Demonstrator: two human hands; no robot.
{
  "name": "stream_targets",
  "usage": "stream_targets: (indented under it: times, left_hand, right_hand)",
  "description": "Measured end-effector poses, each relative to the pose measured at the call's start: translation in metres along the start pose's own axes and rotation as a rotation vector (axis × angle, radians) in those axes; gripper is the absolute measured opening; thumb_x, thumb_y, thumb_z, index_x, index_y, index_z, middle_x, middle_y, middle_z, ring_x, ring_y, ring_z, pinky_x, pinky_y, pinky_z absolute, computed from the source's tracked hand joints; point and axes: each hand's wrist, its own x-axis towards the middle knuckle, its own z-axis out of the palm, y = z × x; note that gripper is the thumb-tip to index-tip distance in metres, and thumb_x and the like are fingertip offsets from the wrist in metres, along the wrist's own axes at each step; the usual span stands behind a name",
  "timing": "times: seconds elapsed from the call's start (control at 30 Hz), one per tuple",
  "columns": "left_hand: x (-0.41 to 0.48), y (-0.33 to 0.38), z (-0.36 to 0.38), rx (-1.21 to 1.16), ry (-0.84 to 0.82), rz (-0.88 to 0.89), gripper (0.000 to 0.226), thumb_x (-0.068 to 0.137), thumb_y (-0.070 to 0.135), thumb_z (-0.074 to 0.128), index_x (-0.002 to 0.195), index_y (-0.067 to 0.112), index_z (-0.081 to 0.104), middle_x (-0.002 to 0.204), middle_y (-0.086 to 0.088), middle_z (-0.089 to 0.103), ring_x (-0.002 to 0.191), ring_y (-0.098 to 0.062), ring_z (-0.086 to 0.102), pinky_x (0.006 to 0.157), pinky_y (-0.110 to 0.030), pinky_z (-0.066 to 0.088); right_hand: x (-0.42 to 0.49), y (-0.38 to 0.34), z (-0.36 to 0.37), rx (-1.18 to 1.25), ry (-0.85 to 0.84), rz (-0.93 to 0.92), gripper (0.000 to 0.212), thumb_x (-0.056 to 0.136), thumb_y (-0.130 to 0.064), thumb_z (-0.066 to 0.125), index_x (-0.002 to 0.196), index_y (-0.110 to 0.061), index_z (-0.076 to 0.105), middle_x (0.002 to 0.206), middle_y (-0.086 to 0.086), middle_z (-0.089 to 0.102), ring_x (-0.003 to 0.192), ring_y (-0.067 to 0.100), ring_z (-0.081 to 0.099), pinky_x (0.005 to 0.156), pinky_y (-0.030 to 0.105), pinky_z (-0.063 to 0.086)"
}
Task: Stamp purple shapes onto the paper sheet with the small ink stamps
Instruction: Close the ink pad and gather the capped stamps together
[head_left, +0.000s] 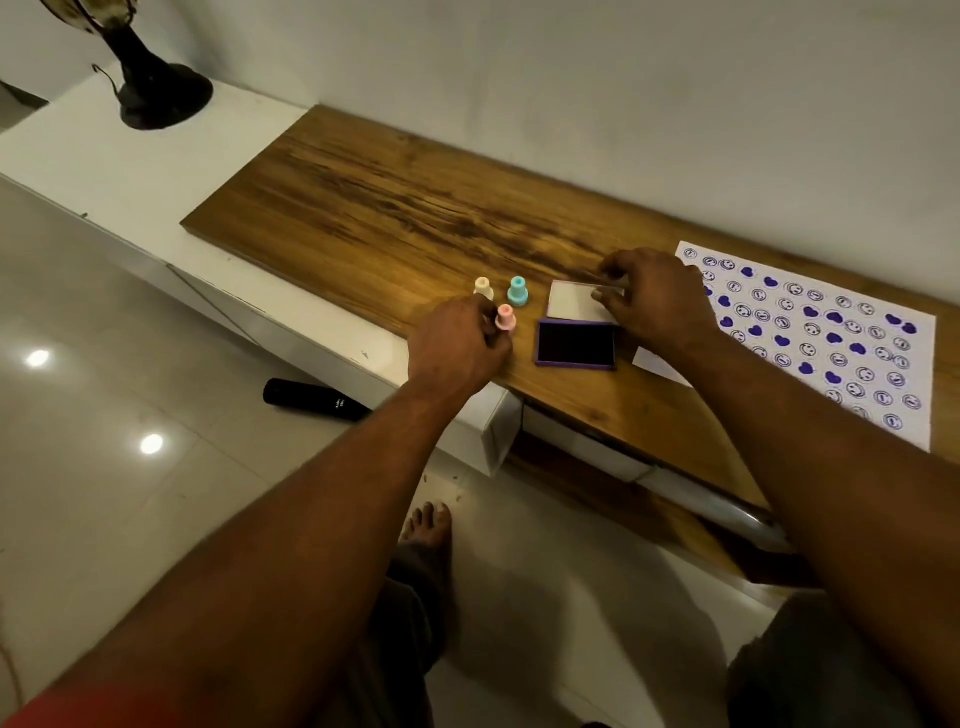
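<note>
A white paper sheet (852, 332), covered with purple hearts and smiley stamps, lies at the right on the wooden top. Left of it sits an open purple ink pad (575, 344) with its white lid (574, 302) folded back. My right hand (657, 299) rests on the far edge of that lid, fingers pinching it. Three small stamps stand left of the pad: cream (483, 287), teal (518, 291) and pink (505, 317). My left hand (457, 345) has its fingertips closed around the pink stamp, which stands on the wood.
The wooden top (374, 208) lies on a low white cabinet (104, 156). A dark lamp base (161, 93) stands at the far left. A black cylinder (311, 399) lies on the tiled floor. My bare foot (428, 522) is below the cabinet's edge.
</note>
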Motion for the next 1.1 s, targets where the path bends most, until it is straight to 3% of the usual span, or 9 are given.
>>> stream_targets:
  times: [0.07,0.17,0.33,0.53,0.7,0.8,0.93,1.1]
  left_hand:
    - [-0.002,0.002,-0.006,0.034,0.034,-0.045,0.044,0.087,0.055,0.072,0.118,0.024,0.065,0.091,0.006,0.068,0.081,-0.013,0.063,0.068,-0.029,0.045]
    - [-0.004,0.008,-0.014,0.106,0.075,-0.05,0.041,0.086,0.063,0.068,0.101,0.025,0.065,0.079,0.008,0.06,0.072,-0.011,0.058,0.063,-0.029,0.044]
    - [-0.012,0.019,-0.007,0.189,-0.099,0.052,0.057,0.081,0.082,0.056,0.069,0.027,0.06,0.062,0.01,0.058,0.061,-0.009,0.058,0.061,-0.03,0.048]
    - [-0.014,0.022,0.012,0.165,-0.178,0.04,0.066,0.071,0.094,0.053,0.072,0.029,0.063,0.063,0.011,0.059,0.064,-0.008,0.058,0.064,-0.03,0.049]
    - [-0.011,0.021,0.013,0.158,-0.178,0.03,0.067,0.071,0.095,0.051,0.07,0.029,0.062,0.06,0.011,0.057,0.06,-0.005,0.054,0.055,-0.025,0.036]
    - [-0.011,0.021,0.014,0.155,-0.183,0.029,0.067,0.071,0.095,0.051,0.069,0.029,0.062,0.061,0.011,0.057,0.061,-0.005,0.054,0.057,-0.026,0.039]
    - [-0.011,0.022,0.013,0.157,-0.184,0.031,0.068,0.071,0.096,0.049,0.07,0.029,0.061,0.062,0.01,0.057,0.062,-0.006,0.053,0.055,-0.025,0.032]
    - [-0.01,0.021,0.015,0.158,-0.191,0.028,0.067,0.071,0.096,0.049,0.072,0.03,0.06,0.064,0.01,0.058,0.063,-0.006,0.055,0.056,-0.026,0.035]
  right_hand:
    - [0.001,0.006,0.002,-0.045,-0.039,0.009,0.045,0.094,-0.043,0.068,0.135,-0.023,0.064,0.134,0.005,0.065,0.122,0.031,0.059,0.102,0.052,0.047]
    - [0.002,0.01,0.004,-0.103,-0.065,0.009,0.048,0.093,-0.045,0.069,0.135,-0.022,0.064,0.133,0.007,0.064,0.12,0.033,0.058,0.101,0.051,0.047]
    - [0.005,0.017,0.008,-0.118,-0.052,0.021,0.047,0.093,-0.048,0.068,0.132,-0.023,0.068,0.133,0.007,0.062,0.123,0.032,0.056,0.107,0.056,0.04]
    - [0.009,0.019,0.015,-0.079,-0.009,0.066,0.033,0.094,-0.042,0.069,0.117,-0.018,0.071,0.121,0.009,0.065,0.114,0.033,0.06,0.106,0.053,0.034]
    - [0.01,0.021,0.015,-0.02,0.04,0.069,0.019,0.1,-0.033,0.062,0.109,-0.019,0.069,0.111,0.008,0.072,0.106,0.033,0.064,0.105,0.051,0.033]
    - [0.008,0.023,0.011,-0.019,0.032,0.01,0.027,0.099,-0.041,0.061,0.114,-0.02,0.068,0.111,0.007,0.072,0.106,0.031,0.065,0.107,0.052,0.032]
    - [0.001,0.023,0.014,-0.099,-0.065,-0.048,0.048,0.093,-0.051,0.067,0.132,-0.023,0.066,0.131,0.006,0.063,0.121,0.032,0.057,0.109,0.054,0.03]
    - [0.004,0.02,0.017,0.027,-0.018,0.0,0.03,0.093,-0.039,0.072,0.114,-0.019,0.074,0.117,0.006,0.07,0.112,0.031,0.063,0.108,0.053,0.039]
